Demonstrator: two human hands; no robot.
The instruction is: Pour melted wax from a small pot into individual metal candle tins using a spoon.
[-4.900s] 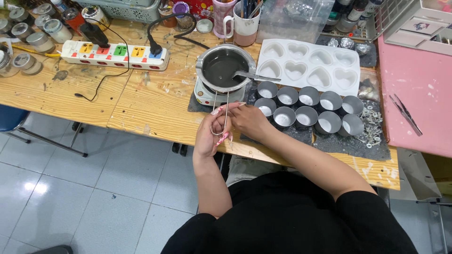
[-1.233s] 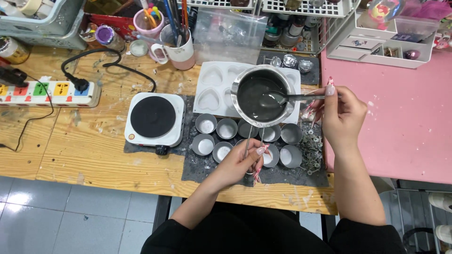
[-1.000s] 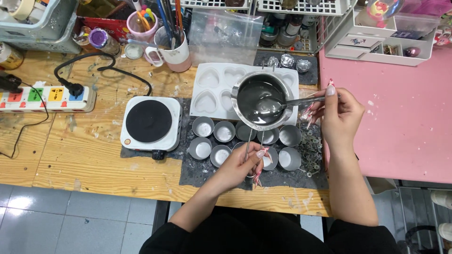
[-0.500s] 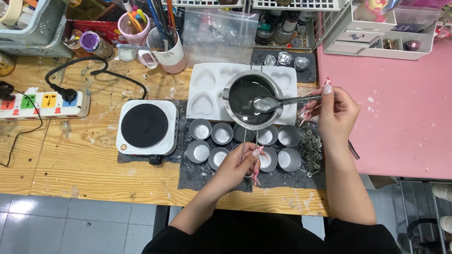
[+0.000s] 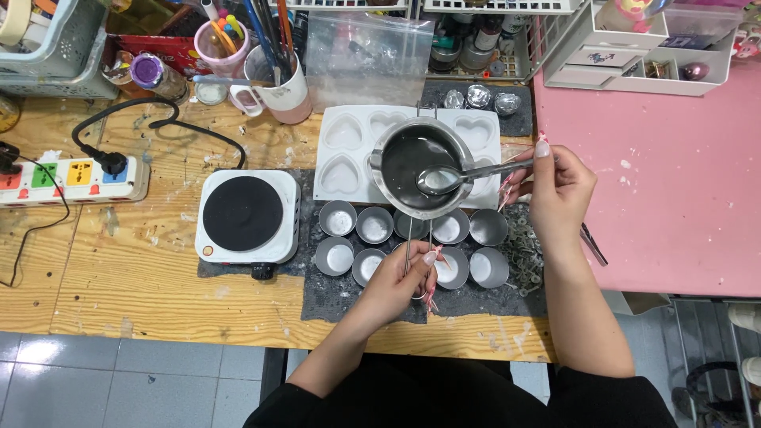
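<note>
held in the left hand, by its thin wire handle: a small round metal pot, lifted over the row of moulds, filled with dark glossy liquid. pinched in the right hand, fingers closed narrow on the stem: a long metal spoon, bowl dipped at the pot's near rim. left fingers wrapped tight around the handle. set beneath the pot on a dark grey mat: two rows of small round metal cups, shiny-walled, with pale bottoms; whether filled, could not tell. lay behind the pot: a white tray with heart-shaped hollows, smooth and seemingly bare inside. stood left of the cups: a white square hot plate with a flat black round top. rested on the scuffed, stained wooden worktop: a white mug stuffed with pens and brushes, a pink cup likewise, and a white power strip with coloured switches. lay to the right: a smooth pink surface.
</note>
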